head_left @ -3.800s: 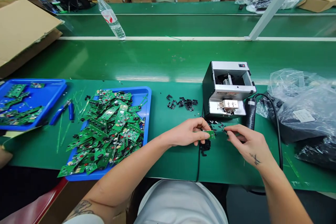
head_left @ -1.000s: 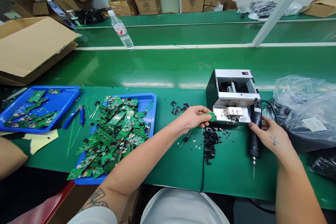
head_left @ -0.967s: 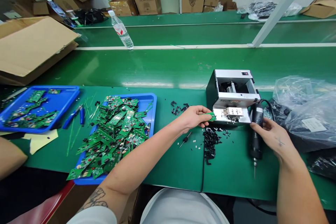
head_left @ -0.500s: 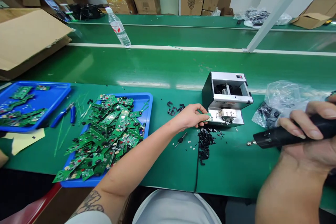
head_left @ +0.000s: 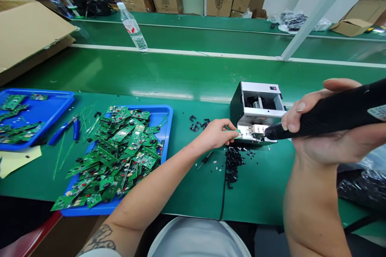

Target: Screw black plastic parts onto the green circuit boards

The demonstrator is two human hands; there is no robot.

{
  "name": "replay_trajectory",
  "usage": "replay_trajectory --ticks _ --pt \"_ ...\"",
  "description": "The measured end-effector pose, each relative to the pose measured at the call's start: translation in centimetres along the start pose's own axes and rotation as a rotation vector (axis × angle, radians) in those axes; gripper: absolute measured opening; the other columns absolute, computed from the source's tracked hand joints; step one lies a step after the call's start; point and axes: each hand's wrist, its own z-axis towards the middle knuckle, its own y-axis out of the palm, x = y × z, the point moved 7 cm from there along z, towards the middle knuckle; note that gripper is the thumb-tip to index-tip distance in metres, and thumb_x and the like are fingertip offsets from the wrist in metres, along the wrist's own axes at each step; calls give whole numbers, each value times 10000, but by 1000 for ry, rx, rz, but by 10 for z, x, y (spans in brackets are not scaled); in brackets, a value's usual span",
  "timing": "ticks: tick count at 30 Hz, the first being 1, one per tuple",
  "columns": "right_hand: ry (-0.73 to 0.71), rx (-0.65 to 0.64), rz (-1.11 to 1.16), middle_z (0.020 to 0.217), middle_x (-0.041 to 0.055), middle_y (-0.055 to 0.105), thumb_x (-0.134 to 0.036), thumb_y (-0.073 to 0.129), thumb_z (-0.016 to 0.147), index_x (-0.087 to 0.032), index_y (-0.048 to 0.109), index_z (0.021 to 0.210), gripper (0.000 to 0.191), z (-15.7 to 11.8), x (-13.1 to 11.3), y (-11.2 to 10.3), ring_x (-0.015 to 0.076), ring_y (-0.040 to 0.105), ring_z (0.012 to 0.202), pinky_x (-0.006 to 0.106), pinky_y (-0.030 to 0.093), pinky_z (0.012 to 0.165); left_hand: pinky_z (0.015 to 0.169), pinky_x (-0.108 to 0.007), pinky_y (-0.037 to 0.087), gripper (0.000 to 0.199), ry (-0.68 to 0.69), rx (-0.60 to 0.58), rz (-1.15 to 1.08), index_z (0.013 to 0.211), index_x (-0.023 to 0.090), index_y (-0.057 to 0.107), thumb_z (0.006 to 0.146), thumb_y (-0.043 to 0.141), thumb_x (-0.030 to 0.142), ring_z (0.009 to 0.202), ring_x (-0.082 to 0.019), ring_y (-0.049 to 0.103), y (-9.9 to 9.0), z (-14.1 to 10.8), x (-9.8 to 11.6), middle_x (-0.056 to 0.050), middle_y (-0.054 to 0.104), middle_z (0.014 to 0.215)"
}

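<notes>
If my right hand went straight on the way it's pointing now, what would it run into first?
The electric screwdriver in the right hand points left at the metal clamp block on the silver machine, so that probably comes first. Just beyond is the small green circuit board in the left hand. Depth is hard to judge.

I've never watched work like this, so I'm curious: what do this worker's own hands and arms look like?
The left hand and right hand are bare, without gloves. The left forearm has a dark-ink tattoo near a white sleeve. The right forearm is uncovered.
</notes>
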Motion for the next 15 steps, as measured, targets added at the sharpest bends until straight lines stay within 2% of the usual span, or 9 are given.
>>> replay_trajectory --ticks 7,15 --pt "49 -1 27 588 -28 557 -777 552 623 -228 634 886 614 5 8 -5 135 461 357 277 313 288 519 -212 414 143 4 -6 1 819 144 612 773 631 278 508 -75 536 0 -1 -1 -27 640 672" --pt "116 -7 -74 623 -6 579 -835 509 587 -227 630 947 717 -3 10 -4 143 453 348 297 290 288 487 -207 416 168 19 5 2 818 142 611 776 634 302 509 -87 546 1 0 -1 -28 632 639"
